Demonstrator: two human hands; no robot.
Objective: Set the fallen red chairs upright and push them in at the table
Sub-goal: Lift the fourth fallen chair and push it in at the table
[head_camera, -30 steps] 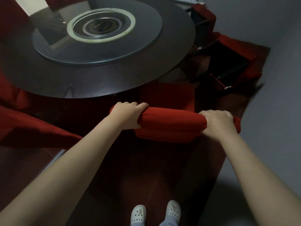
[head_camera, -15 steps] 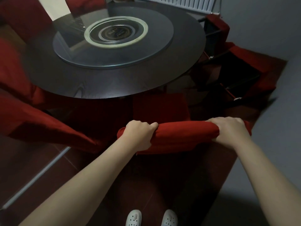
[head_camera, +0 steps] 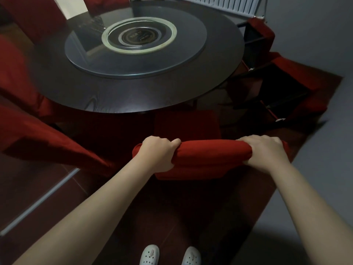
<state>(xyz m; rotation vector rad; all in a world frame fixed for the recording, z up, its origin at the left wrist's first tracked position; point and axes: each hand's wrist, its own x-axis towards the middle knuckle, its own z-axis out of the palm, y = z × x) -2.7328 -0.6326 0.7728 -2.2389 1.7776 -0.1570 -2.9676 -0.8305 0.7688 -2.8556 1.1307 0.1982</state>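
Note:
An upright red chair stands in front of me at the near edge of the round dark table. Its seat reaches to the table's rim. My left hand grips the left end of the padded backrest top. My right hand grips the right end. A fallen red chair lies on its side at the right, dark underside and legs showing. Another red chair stands at the left of the table.
A glass turntable sits on the table's middle. A grey wall runs close along the right. A white radiator is at the back. More red chairs ring the left side. My white shoes stand on dark red floor.
The chair I hold sits lower in view and nearer to me than a second ago. More of the table's far side and the radiator show. Both hands keep their grip.

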